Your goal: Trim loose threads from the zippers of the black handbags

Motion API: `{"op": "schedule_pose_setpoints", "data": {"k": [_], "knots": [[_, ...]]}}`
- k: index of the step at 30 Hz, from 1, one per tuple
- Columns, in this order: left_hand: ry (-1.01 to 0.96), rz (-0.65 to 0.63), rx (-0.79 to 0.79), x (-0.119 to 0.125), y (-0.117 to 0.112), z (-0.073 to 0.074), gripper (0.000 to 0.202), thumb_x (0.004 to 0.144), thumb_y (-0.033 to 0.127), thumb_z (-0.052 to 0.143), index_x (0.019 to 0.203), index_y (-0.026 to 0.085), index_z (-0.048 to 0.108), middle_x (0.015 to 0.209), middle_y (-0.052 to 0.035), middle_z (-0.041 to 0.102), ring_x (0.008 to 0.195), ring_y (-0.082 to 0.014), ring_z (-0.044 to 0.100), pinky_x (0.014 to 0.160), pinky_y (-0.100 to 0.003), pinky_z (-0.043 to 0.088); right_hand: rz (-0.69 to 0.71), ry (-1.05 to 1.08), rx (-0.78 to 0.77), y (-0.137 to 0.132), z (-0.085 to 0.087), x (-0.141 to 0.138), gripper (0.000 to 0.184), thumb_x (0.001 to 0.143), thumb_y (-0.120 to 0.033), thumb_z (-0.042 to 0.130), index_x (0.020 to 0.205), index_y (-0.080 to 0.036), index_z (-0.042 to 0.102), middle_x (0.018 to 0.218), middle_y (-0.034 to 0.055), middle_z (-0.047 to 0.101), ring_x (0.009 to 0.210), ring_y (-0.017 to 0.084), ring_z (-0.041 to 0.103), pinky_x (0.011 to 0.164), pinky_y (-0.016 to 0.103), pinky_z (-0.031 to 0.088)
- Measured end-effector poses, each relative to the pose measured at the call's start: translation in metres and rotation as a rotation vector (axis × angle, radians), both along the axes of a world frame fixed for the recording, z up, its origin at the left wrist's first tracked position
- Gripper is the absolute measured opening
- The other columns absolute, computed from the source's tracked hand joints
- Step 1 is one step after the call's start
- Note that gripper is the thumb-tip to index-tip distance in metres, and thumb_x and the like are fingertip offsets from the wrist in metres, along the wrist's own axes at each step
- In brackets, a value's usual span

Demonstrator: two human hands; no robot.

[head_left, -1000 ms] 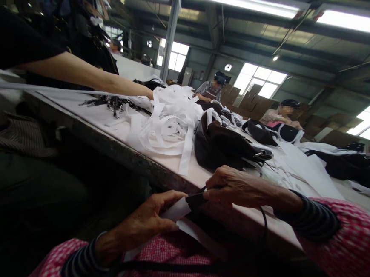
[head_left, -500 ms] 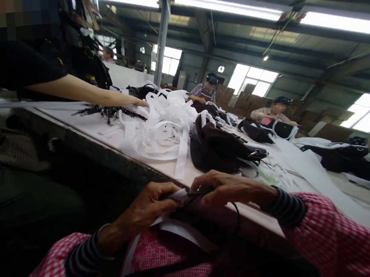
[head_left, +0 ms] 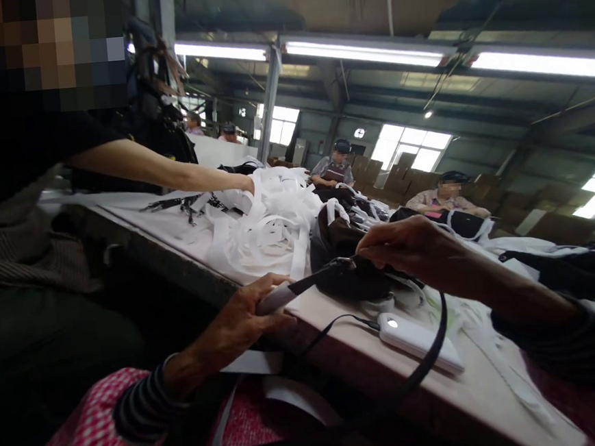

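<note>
My left hand (head_left: 240, 320) is closed on a white paper wrap (head_left: 276, 297) round the lower end of a black strap (head_left: 322, 277), at the near edge of the work table (head_left: 335, 309). My right hand (head_left: 413, 247) is raised over the table, pinching the strap's upper end, so the strap runs taut and slanted between both hands. A loop of the same black strap (head_left: 439, 353) hangs down from my right wrist area. More white paper strips (head_left: 285, 392) lie in my lap.
A white power bank (head_left: 420, 342) with a cable lies on the table under my right arm. A pile of white strips (head_left: 271, 221) and dark bags (head_left: 345, 247) sit further back. A neighbour's arm (head_left: 159, 168) reaches into the pile from the left. Other workers sit beyond.
My right hand rose and moved right, pulling the black strap out of the white wrap. My left hand stayed low at the table edge. The view tilted up, revealing the power bank.
</note>
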State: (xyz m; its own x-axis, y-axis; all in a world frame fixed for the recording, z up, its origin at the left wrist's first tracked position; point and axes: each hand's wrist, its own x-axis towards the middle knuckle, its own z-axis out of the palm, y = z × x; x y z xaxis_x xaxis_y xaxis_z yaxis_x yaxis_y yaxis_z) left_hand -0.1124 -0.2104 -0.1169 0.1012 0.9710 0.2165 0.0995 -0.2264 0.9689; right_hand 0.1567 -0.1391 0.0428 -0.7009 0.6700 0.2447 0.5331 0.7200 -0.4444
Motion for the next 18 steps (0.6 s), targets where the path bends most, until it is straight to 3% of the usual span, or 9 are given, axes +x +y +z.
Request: {"op": "schedule_pose_setpoints", "data": {"k": [2, 5, 8, 12, 18], "knots": [[0.036, 0.001, 0.016, 0.003, 0.001, 0.005, 0.033, 0.077, 0.031, 0.081, 0.106, 0.018, 0.07, 0.079, 0.005, 0.056, 0.069, -0.0092, 0.046, 0.061, -0.02, 0.037, 0.037, -0.101, -0.04, 0.005, 0.018, -0.002, 0.034, 0.093, -0.044, 0.062, 0.087, -0.014, 0.076, 0.069, 0.0029, 0.061, 0.061, 0.012, 0.048, 0.055, 0.025, 0.034], [0.072, -0.041, -0.042, 0.007, 0.003, 0.006, 0.025, 0.078, 0.033, 0.079, 0.089, 0.014, 0.069, 0.07, 0.0053, 0.049, 0.066, -0.0094, 0.042, 0.059, -0.022, 0.034, 0.085, -0.19, -0.195, 0.009, 0.026, -0.006, 0.039, 0.091, -0.049, 0.063, 0.084, -0.012, 0.076, 0.064, 0.0017, 0.06, 0.053, 0.009, 0.042, 0.05, 0.024, 0.029], [0.074, -0.081, -0.095, 0.014, 0.004, 0.002, 0.028, 0.078, 0.036, 0.078, 0.092, 0.013, 0.069, 0.07, 0.0042, 0.051, 0.065, -0.0101, 0.043, 0.059, -0.023, 0.033, 0.11, -0.208, -0.323, 0.008, 0.019, -0.012, 0.044, 0.089, -0.054, 0.065, 0.082, -0.011, 0.074, 0.063, 0.0008, 0.059, 0.05, 0.008, 0.039, 0.047, 0.023, 0.027], [0.112, -0.119, -0.069, 0.021, 0.007, 0.003, 0.025, 0.079, 0.036, 0.077, 0.081, 0.014, 0.064, 0.066, 0.004, 0.051, 0.061, -0.0099, 0.043, 0.056, -0.023, 0.031, 0.142, -0.199, -0.444, 0.007, 0.002, -0.023, 0.04, 0.087, -0.051, 0.067, 0.08, -0.011, 0.071, 0.064, -0.0002, 0.058, 0.051, 0.007, 0.037, 0.046, 0.022, 0.025], [0.023, -0.167, -0.124, 0.034, 0.01, 0.005, 0.029, 0.072, 0.035, 0.08, 0.073, 0.015, 0.06, 0.059, 0.0055, 0.048, 0.054, -0.0082, 0.039, 0.053, -0.023, 0.029, 0.206, -0.22, -0.443, 0.013, -0.018, -0.032, 0.035, 0.089, -0.043, 0.064, 0.079, -0.01, 0.07, 0.063, -0.0019, 0.053, 0.053, 0.007, 0.034, 0.048, 0.023, 0.023]]}}
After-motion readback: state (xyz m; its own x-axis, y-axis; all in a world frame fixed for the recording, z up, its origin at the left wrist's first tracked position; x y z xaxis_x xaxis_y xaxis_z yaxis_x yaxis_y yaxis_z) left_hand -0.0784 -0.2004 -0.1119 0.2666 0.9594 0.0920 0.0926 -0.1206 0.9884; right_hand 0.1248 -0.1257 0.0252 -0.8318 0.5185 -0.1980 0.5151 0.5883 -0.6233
